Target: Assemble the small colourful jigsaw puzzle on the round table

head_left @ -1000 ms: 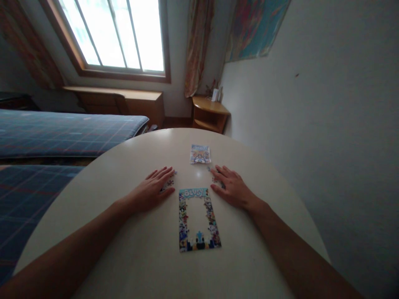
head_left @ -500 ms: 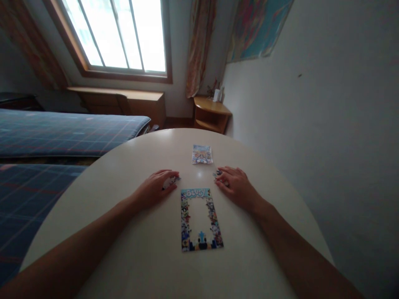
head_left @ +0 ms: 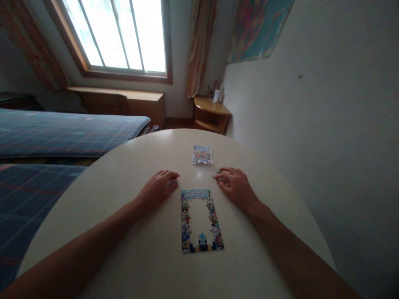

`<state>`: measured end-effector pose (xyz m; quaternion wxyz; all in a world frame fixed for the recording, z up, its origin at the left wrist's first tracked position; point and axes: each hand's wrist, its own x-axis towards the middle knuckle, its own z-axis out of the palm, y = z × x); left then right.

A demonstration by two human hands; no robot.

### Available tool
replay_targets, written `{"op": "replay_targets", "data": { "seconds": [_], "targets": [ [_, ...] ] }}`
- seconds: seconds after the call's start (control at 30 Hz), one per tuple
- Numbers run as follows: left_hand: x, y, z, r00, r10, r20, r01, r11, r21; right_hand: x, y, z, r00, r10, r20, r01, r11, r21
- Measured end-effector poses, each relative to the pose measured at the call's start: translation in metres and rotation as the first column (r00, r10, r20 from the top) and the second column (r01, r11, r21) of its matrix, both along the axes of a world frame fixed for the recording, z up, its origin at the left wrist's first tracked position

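A jigsaw puzzle frame, its border assembled and its middle bare, lies on the white round table with its "Bluey" lettering at the far end. Just beyond its left far corner, my left hand curls its fingers and thumb around a small heap of jigsaw pieces. On the other side, my right hand is cupped over another small heap of jigsaw pieces, fingers bent around them. Both heaps are partly hidden by the fingers. Farther off, between the hands, lies a small printed picture sheet.
The round white table has its curved far edge near a wooden corner shelf. A bed with a blue plaid cover stands to the left. A white wall rises on the right.
The fingers of my left hand have closed in more around their pieces, which show less. My right hand has shifted very slightly over its heap. The puzzle frame stays put.
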<state>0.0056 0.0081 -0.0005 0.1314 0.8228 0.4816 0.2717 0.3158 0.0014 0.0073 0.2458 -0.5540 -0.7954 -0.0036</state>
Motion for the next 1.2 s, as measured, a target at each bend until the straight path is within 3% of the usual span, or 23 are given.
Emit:
{"op": "replay_targets", "data": {
  "seconds": [0.2,0.5,0.6,0.8,1.2],
  "targets": [
    [-0.003,0.001,0.005,1.000,-0.008,-0.006,0.008,1.000,-0.025,0.002,0.002,-0.001,0.996,-0.057,-0.074,0.054,0.998,-0.042],
    [-0.002,0.000,0.008,0.997,-0.071,0.010,0.072,0.996,-0.054,-0.005,-0.001,0.001,0.995,-0.012,-0.102,0.000,0.993,-0.116],
    [-0.005,0.000,0.007,0.998,-0.068,0.007,0.068,0.997,-0.047,0.001,0.000,0.001,0.992,-0.065,-0.108,0.055,0.994,-0.090],
    [-0.011,0.000,0.006,0.999,-0.051,-0.010,0.051,0.998,-0.027,0.007,-0.001,0.001,0.956,-0.284,-0.067,0.278,0.957,-0.086],
    [-0.007,-0.001,0.007,0.997,-0.071,0.015,0.072,0.996,-0.054,0.008,0.009,-0.011,0.943,-0.288,-0.166,0.272,0.956,-0.114]
  ]
}}
